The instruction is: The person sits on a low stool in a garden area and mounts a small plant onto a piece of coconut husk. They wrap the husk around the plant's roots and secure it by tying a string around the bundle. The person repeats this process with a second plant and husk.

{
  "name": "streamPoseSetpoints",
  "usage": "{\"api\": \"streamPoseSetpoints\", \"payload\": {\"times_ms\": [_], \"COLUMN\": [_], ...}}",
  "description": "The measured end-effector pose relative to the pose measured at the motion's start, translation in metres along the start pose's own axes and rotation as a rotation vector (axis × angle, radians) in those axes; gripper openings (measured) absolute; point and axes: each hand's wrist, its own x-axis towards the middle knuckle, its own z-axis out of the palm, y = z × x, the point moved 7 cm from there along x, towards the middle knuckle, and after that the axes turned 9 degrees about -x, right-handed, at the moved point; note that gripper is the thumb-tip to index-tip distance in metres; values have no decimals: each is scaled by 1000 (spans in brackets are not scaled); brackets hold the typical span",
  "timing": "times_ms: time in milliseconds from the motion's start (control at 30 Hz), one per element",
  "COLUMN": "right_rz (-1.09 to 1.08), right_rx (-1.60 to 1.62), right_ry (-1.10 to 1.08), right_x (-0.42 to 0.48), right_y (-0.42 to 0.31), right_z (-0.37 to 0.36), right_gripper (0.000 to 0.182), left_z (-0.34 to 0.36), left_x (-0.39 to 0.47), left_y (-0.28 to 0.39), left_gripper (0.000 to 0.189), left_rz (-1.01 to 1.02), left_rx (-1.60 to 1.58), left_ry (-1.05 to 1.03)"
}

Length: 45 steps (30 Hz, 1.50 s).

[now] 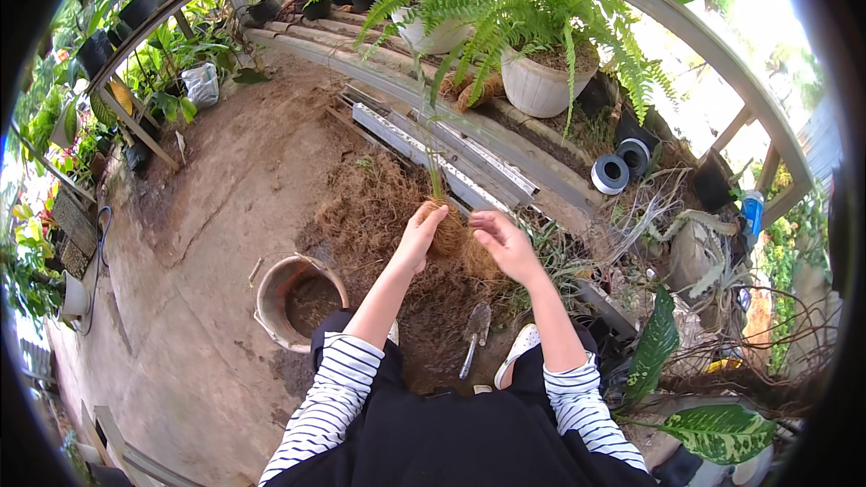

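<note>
My left hand [418, 238] grips a slender green plant [435, 179] at its base, where a ball of brown coir fibre [448, 235] wraps the roots. The stem stands nearly upright above my thumb. Just to the right, my right hand [506, 243] hovers with curled fingers beside the ball; whether a strand lies between the fingertips is too small to tell. Below it is another brown fibre clump [479, 261]. Loose coir [365, 199] and dark soil spread beneath both hands. A hand trowel [477, 331] lies on the soil between my feet.
A worn bucket [266, 297] with soil inside stands left of my legs. Metal channel bars [406, 138] lie beyond the coir. Potted ferns [541, 84] line the ledge behind, near two tape rolls [610, 174]. Dry stems and a variegated leaf [720, 431] crowd the right side.
</note>
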Motion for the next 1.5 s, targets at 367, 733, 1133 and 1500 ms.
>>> {"api": "streamPoseSetpoints", "payload": {"times_ms": [367,733,1133,1500], "right_rz": [83,16,147,13], "right_rx": [-161,-147,-61,-331], "right_ry": [106,-65,-243,-312], "right_x": [-10,-21,-12,-9], "right_y": [-6,-41,11,20], "right_z": [12,13,-10,0], "right_gripper": [26,16,18,14], "left_z": [-19,-6,9,38], "left_x": [4,-2,-9,-40], "left_y": [-25,-6,-4,-15], "left_gripper": [45,44,42,54], "left_rz": [-282,-189,-307,-349], "left_rx": [-87,-50,-108,662], "left_ry": [6,136,-24,-646]}}
